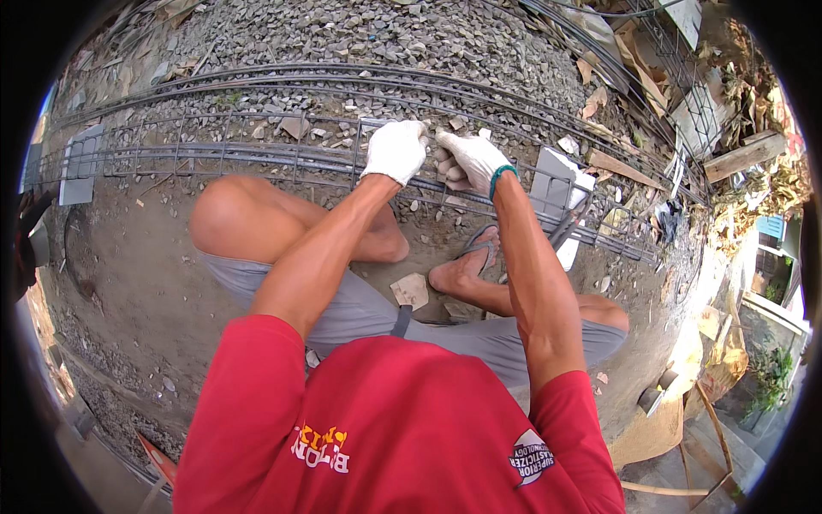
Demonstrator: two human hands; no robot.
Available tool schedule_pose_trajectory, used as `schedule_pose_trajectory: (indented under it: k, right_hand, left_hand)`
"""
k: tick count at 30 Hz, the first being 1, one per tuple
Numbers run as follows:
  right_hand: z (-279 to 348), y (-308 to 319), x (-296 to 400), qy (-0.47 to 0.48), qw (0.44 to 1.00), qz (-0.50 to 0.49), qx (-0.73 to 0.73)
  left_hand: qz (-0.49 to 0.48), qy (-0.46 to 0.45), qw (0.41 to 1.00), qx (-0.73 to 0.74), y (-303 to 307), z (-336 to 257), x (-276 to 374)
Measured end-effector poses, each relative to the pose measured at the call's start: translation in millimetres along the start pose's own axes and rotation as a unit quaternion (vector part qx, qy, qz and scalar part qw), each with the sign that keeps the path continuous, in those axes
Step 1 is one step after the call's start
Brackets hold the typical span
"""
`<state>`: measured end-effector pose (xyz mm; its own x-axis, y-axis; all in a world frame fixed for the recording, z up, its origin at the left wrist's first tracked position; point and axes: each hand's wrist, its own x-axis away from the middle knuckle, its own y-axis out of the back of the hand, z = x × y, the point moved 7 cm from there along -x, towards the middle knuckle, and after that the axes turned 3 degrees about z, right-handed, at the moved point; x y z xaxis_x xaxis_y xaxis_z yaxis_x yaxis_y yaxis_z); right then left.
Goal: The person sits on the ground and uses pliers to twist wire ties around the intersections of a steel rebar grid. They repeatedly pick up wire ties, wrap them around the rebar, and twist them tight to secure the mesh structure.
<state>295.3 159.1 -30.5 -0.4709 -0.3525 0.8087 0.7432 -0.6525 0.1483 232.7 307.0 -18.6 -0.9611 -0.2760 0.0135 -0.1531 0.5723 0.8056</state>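
Both my hands wear white knit gloves and are raised over a long rebar cage lying across in front of me. My left hand is curled, thumb and forefinger together, above the upper bars. Close beside it, my right hand has its fingers bent inward; a green cuff edges its glove. Any thin wire between the fingertips is too small to make out. To the right of my right hand, a dark-handled tool, perhaps pincers, rests against the cage. Grey-white blocks stand under the cage there, with another block toward the left end.
Loose long rebars run beyond the cage, before a bed of crushed gravel. My bent legs and sandaled foot are close below the cage. A broken stone piece lies between them. Wood scraps and debris lie right.
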Motion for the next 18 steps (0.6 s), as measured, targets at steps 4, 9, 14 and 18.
schedule_pose_trajectory:
  k: [4, 9, 14, 18]
  right_hand:
    - [-0.3, 5.2, 3.0, -0.005, 0.998, -0.001, -0.063]
    - [-10.8, 11.6, 1.7, 0.003, 0.997, -0.022, -0.075]
    - [1.6, 6.7, 12.3, 0.029, 0.997, 0.060, 0.049]
    - [7.1, 11.0, 13.7, 0.071, 0.989, 0.037, 0.124]
  left_hand:
    - [-0.129, -0.166, 0.977, -0.040, 30.0, -43.2, 4.7]
    - [-0.118, -0.234, 0.964, 0.050, 43.9, -71.0, 6.1]
    - [-0.026, -0.054, 0.955, 0.289, 25.9, -36.9, 18.8]
    - [-0.110, -0.041, 0.951, 0.286, 29.6, -36.7, 35.5]
